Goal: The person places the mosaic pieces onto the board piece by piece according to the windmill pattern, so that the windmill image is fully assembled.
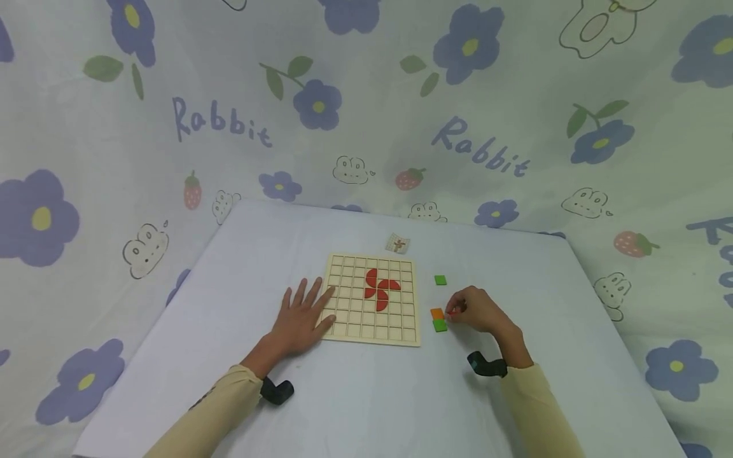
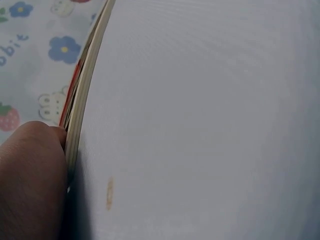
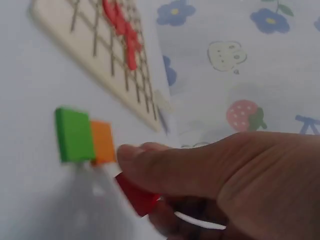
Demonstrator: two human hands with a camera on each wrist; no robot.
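Observation:
A square wooden grid board (image 1: pixel 349 323) lies on the table, with several red quarter-round pieces (image 1: pixel 382 302) set in a pinwheel shape on it. My left hand (image 1: pixel 296 326) is spread with straight fingers, fingertips and thumb on the board's left edge. To the right of the board, my right hand (image 1: pixel 482 310) pinches a small red tile (image 3: pixel 136 195) between thumb and fingers; part of the tile is hidden by them. Just left of those fingertips are an orange tile (image 3: pixel 102 142) and a green tile (image 3: pixel 76 135), side by side and close together.
Another green tile (image 1: pixel 439 280) lies alone farther back, right of the board. Behind the board is a small card (image 1: pixel 397 243) printed with a grid and a red pinwheel. A white cloth (image 1: pixel 366 401) covers the table, and a flower-patterned curtain (image 1: pixel 366 140) hangs behind it.

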